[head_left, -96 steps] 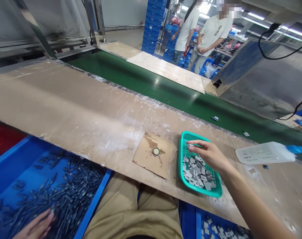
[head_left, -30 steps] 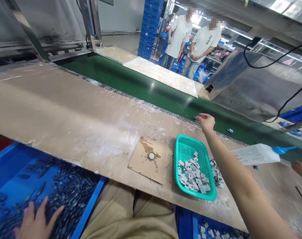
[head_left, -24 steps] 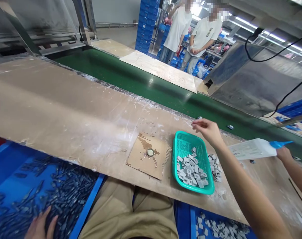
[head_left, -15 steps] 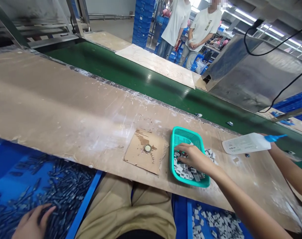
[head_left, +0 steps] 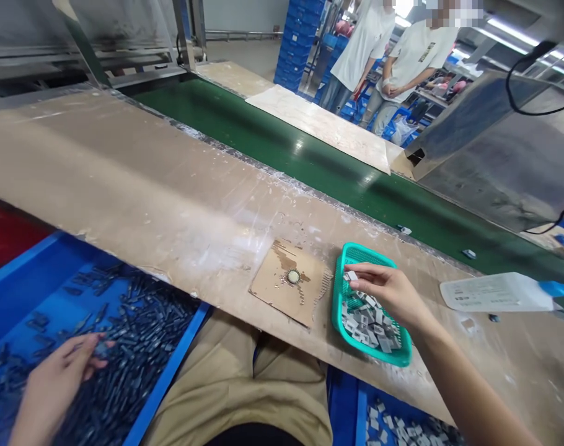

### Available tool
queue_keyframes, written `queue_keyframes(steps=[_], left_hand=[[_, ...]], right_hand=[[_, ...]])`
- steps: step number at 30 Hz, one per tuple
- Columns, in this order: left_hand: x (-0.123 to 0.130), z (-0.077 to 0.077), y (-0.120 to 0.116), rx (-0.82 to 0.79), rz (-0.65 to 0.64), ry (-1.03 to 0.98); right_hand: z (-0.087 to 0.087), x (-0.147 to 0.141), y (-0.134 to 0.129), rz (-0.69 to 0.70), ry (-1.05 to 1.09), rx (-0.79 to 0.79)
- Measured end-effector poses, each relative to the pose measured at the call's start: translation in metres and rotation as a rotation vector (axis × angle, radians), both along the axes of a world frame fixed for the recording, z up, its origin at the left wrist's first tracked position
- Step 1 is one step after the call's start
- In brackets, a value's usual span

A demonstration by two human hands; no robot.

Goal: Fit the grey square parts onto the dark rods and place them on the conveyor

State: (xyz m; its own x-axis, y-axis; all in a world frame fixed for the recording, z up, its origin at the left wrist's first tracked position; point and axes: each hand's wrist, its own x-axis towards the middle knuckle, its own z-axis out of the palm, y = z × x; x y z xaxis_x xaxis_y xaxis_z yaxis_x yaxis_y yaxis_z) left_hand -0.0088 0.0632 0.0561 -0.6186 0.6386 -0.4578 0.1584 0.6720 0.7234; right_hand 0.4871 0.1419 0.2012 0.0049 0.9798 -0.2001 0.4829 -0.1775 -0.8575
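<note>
Gray piece (head_left: 351, 276) at tip of pinched right grip (head_left: 390, 291), state of left grip (head_left: 61, 375) unclear

The left hand (head_left: 54, 375) is low, fingers (head_left: 87, 347) bent inward; the right hand (head_left: 393, 294) pinches, its forearm (head_left: 468, 378) slanting forward and inward.

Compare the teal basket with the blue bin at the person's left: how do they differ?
The teal basket has perforated walls; the blue bin has a plain, solid wall.
The basket holds pale grey pieces; the bin holds slim dark parts.
The basket stands on the tabletop; the bin sits lower, by its near edge.
Shared: one hand is at each, right hand over the basket, left hand over the bin.
</note>
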Motion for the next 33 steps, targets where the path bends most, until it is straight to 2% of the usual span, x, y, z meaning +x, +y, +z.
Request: queue_keyframes(steps=[2,3,6,10,14,18,22,26,30,33], left_hand=[[0.030,0.018,0.002,-0.018,0.230,-0.391],[0.045,0.025,0.001,-0.019,0.285,-0.557],[0.086,0.038,-0.004,-0.062,0.271,-0.810],[0.115,0.045,-0.011,-0.083,0.160,-0.910],[0.125,0.049,-0.014,-0.042,0.069,-0.924],[0.132,0.050,-0.017,-0.002,0.011,-0.935],[0.140,0.057,-0.020,0.033,-0.043,-1.018],[0.152,0.073,-0.018,0.103,-0.079,-1.087],[0.176,0.089,-0.007,0.190,-0.093,-1.254],[0.198,0.099,0.004,0.244,-0.057,-1.393]], right_hand=[[-0.001,-0.015,0.006,0.029,0.028,0.038],[-0.002,-0.024,0.009,0.060,0.012,0.081],[-0.008,-0.050,0.017,0.168,-0.108,0.207],[-0.016,-0.076,0.024,0.276,-0.290,0.232],[-0.026,-0.086,0.028,0.346,-0.391,0.217],[-0.030,-0.089,0.030,0.378,-0.392,0.227],[-0.021,-0.085,0.030,0.307,-0.317,0.224],[-0.006,-0.077,0.022,0.234,-0.170,0.081],[0.005,-0.078,0.003,0.121,0.023,-0.074],[0.011,-0.087,-0.015,0.057,0.213,-0.108]])
